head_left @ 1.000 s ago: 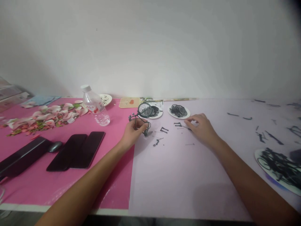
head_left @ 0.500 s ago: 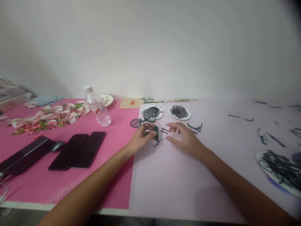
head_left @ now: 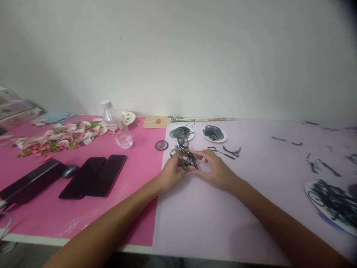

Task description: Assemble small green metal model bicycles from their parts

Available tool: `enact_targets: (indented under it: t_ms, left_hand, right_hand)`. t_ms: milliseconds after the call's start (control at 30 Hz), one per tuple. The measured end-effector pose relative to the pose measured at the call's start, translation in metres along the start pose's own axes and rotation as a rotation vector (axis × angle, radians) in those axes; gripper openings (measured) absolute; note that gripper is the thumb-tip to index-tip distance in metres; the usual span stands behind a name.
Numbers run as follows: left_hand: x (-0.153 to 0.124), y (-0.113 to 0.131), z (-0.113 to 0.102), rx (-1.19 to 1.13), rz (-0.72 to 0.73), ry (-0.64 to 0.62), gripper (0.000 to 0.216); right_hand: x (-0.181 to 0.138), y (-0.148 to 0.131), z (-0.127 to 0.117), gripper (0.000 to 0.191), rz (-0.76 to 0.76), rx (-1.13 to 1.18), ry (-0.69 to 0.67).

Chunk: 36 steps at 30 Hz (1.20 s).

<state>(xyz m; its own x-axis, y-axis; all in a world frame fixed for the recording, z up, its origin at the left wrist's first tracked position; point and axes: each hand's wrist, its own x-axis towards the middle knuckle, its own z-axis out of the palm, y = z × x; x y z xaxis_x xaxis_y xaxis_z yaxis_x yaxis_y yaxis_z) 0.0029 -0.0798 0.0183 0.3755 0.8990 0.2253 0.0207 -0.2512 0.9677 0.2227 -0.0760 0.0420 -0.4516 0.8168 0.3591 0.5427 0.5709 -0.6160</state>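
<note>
Over the boundary of the pink and pale surfaces, my left hand (head_left: pixel 171 173) is closed around a small dark green model bicycle (head_left: pixel 184 158), tilted with one wheel (head_left: pixel 182 141) pointing away. My right hand (head_left: pixel 214 167) grips the bicycle's right side between its fingertips and thumb; the exact contact is partly hidden. A loose spoked wheel (head_left: pixel 161 145) lies on the pink surface to the left. Just beyond my right hand are a small black frame piece (head_left: pixel 212 149), a thin dark rod (head_left: pixel 227 155) and a branched dark part (head_left: pixel 232 150).
Behind the hands stand two white plates, one with wheels (head_left: pixel 192 137) and one with black parts (head_left: pixel 225 137). A fuller plate (head_left: pixel 311 193) and scattered parts lie right. Leftward are a bottle (head_left: pixel 117 128), two phones (head_left: pixel 107 176), a mouse (head_left: pixel 69 171) and artificial petals (head_left: pixel 64 136).
My right hand has moved left from beside the model bicycle and now grips its right side. The bicycle has turned in my left hand and shifted slightly right.
</note>
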Motion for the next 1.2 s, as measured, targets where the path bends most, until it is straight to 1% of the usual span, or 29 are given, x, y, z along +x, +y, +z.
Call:
enact_targets:
  t_ms: [100, 200, 300, 400, 533, 700, 833, 1000, 1100, 1133, 1200]
  left_hand:
    - [-0.001, 0.001, -0.001, 0.179, 0.04, -0.007, 0.055]
    - [-0.001, 0.003, -0.003, 0.311, 0.1, -0.025, 0.044]
    - [0.0, 0.005, -0.005, 0.381, 0.146, -0.03, 0.033]
    - [0.0, 0.003, -0.006, 0.415, 0.152, -0.024, 0.035]
    - [-0.001, -0.001, -0.005, 0.407, 0.131, -0.001, 0.041]
    - [0.0, -0.002, -0.003, 0.349, 0.09, 0.04, 0.027]
    - [0.001, 0.001, -0.001, 0.293, 0.06, 0.071, 0.026]
    - [0.001, 0.002, 0.0, 0.247, 0.016, 0.054, 0.035]
    - [0.0, 0.001, 0.0, 0.207, -0.003, 0.081, 0.045]
    - [-0.001, 0.002, 0.0, 0.194, -0.003, 0.093, 0.049]
    - [-0.002, 0.003, 0.0, 0.183, 0.002, 0.098, 0.052]
  right_hand:
    - [0.0, 0.001, 0.001, 0.061, 0.023, 0.012, -0.01]
    - [0.001, 0.003, 0.003, 0.056, 0.053, 0.021, 0.002]
    - [0.001, 0.004, 0.004, 0.054, 0.064, 0.038, 0.011]
    - [0.001, 0.005, 0.004, 0.056, 0.075, 0.047, 0.005]
    - [0.002, 0.004, 0.004, 0.054, 0.093, 0.053, 0.004]
    - [0.002, 0.003, 0.004, 0.054, 0.089, 0.069, 0.018]
    - [0.001, 0.001, 0.004, 0.055, 0.083, 0.077, 0.019]
    - [0.001, 0.001, 0.002, 0.056, 0.102, 0.08, -0.002]
    - [0.0, 0.008, 0.0, 0.065, 0.127, 0.127, -0.01]
    - [0.0, 0.01, 0.0, 0.063, 0.135, 0.155, -0.001]
    - [0.0, 0.012, -0.001, 0.051, 0.151, 0.218, 0.029]
